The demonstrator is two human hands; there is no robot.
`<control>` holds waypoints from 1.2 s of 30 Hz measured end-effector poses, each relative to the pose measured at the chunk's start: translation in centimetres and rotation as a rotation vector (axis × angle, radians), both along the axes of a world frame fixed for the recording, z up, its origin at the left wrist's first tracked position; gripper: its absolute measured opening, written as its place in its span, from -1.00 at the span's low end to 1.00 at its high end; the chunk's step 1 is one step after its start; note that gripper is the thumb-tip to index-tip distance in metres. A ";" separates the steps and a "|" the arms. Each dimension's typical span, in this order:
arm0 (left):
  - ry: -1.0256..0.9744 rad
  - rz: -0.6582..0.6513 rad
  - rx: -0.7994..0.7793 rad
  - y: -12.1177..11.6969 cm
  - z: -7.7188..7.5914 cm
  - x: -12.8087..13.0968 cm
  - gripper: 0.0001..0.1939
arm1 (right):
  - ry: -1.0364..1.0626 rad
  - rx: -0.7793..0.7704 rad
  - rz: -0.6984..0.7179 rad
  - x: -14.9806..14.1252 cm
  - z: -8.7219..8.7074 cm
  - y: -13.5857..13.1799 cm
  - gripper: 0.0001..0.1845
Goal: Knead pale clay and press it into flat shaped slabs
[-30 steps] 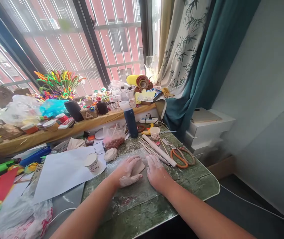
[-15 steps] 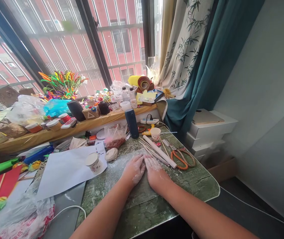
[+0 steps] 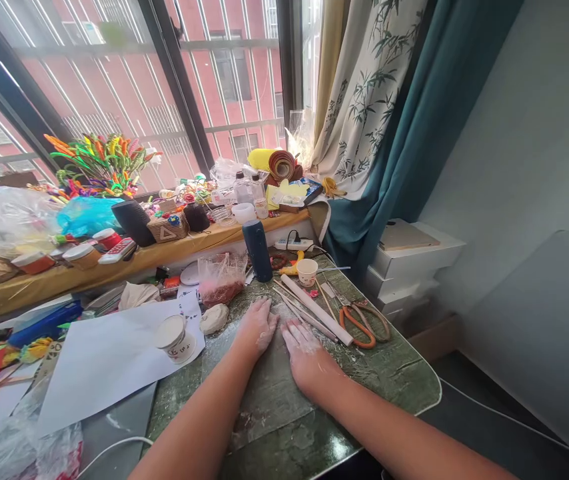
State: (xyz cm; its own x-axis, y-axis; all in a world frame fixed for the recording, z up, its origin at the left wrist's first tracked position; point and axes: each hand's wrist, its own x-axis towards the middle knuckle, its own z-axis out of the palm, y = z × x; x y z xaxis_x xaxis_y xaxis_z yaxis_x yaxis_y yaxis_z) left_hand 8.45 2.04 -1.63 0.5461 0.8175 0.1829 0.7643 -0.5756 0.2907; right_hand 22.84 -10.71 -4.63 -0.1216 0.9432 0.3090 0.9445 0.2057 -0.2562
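Observation:
My left hand (image 3: 257,327), dusted with white powder, lies palm down on a clear plastic sheet (image 3: 269,407) over the dark green tabletop. Beside it my right hand (image 3: 304,347), powdered too, rests flat with fingers stretched forward on the same sheet. A narrow gap separates the two hands. Whether anything lies beneath the palms is hidden. Left of my left hand sits a pale lump of dough or clay (image 3: 214,319). Close to my right fingers are a pale rolling pin (image 3: 316,310) and several thin sticks (image 3: 304,313).
Scissors with orange handles (image 3: 359,327) lie at the right, near a small paper cup (image 3: 307,272). Behind my hands stand a dark blue bottle (image 3: 258,251) and a bag of reddish material (image 3: 222,280). Another paper cup (image 3: 172,333) stands on white paper (image 3: 109,360) at the left.
My hands have parted: the fingertips, close together before, now have a gap between them. The right hand sits slightly nearer to me. The view has swung a little to the right.

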 end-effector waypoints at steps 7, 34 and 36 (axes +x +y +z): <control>-0.023 0.023 0.048 2.8 0.8 0.1 -0.62 | 0.042 -0.026 -0.003 0.1 1.0 -0.3 -0.40; 0.159 0.113 -0.098 3.4 5.5 -2.1 -0.58 | 0.107 0.068 -0.039 -0.4 2.9 -1.0 -0.54; 0.128 0.108 -0.103 3.7 5.4 -2.3 -0.54 | 0.104 0.066 -0.039 -0.4 3.0 -1.0 -0.56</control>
State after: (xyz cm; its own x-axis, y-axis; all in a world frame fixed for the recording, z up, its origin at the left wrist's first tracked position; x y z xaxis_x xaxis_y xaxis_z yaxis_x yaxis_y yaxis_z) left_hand 6.13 5.71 3.79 0.4678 0.8834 0.0300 0.8545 -0.4606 0.2401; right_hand 22.44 -11.74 -1.66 -0.0496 0.9237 0.3799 0.9210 0.1895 -0.3405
